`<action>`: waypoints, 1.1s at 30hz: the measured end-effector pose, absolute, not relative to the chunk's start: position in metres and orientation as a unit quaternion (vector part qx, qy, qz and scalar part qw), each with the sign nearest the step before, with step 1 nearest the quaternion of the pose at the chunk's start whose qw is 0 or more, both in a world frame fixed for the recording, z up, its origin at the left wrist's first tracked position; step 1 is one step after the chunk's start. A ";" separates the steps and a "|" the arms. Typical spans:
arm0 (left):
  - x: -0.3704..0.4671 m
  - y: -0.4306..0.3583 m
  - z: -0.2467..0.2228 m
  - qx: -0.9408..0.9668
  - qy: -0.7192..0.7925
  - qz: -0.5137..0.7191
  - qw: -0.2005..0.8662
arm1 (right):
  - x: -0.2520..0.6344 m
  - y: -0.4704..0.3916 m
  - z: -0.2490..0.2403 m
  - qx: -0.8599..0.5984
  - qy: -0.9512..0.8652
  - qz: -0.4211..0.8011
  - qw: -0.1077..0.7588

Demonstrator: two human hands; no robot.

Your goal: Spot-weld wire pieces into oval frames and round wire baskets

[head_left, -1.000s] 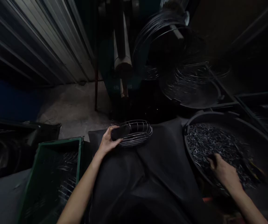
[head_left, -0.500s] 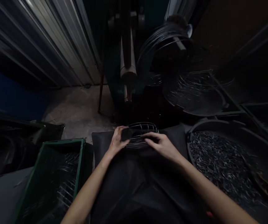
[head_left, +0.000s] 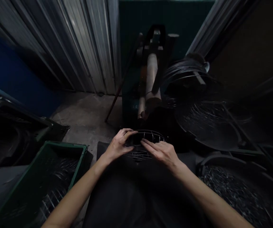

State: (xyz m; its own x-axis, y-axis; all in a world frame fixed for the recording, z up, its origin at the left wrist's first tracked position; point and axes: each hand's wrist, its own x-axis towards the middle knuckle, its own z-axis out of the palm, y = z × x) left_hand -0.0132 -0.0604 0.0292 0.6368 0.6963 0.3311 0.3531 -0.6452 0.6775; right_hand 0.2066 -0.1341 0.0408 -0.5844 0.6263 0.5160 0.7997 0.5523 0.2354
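Observation:
A round wire cage (head_left: 152, 136) of thin, shiny rods sits upright over the dark cloth (head_left: 136, 190) on my lap. My left hand (head_left: 119, 144) grips its left side, with the thumb below and the fingers bent over the upper rim. On the other side my right hand (head_left: 163, 153) holds the cage, its fingers pressed together and pointing left across the wires. Both hands partly cover the cage, and its lower wires are dim between them.
A green crate (head_left: 83, 150) with wire pieces stands at my left. On the right, a black tub (head_left: 216, 156) holds many small metal bits. Ahead is a dark green machine (head_left: 131, 79) with metal cylinders, beside a coil of wire (head_left: 184, 68). Corrugated metal wall (head_left: 89, 47) rises behind.
The view has shifted up and left, so the machine shows more fully. My right hand has turned, its fingers now lying closer together across the cage. Both hands stay at the cage.

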 end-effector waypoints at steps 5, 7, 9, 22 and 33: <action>-0.011 -0.053 0.035 0.849 0.315 0.321 0.277 | 0.207 -0.126 0.047 -0.405 -0.852 -0.266 0.197; -0.009 -0.049 0.035 0.847 0.310 0.332 0.275 | 0.207 -0.123 0.050 -0.406 -0.848 -0.281 0.195; -0.007 -0.045 0.035 0.846 0.305 0.343 0.272 | 0.208 -0.120 0.052 -0.409 -0.844 -0.289 0.190; -0.003 -0.030 0.025 0.850 0.281 0.370 0.247 | 0.210 -0.114 0.049 -0.442 -0.845 -0.246 0.171; 0.002 -0.006 0.029 0.862 0.272 0.367 0.219 | 0.220 -0.089 0.042 -0.444 -0.849 -0.238 0.157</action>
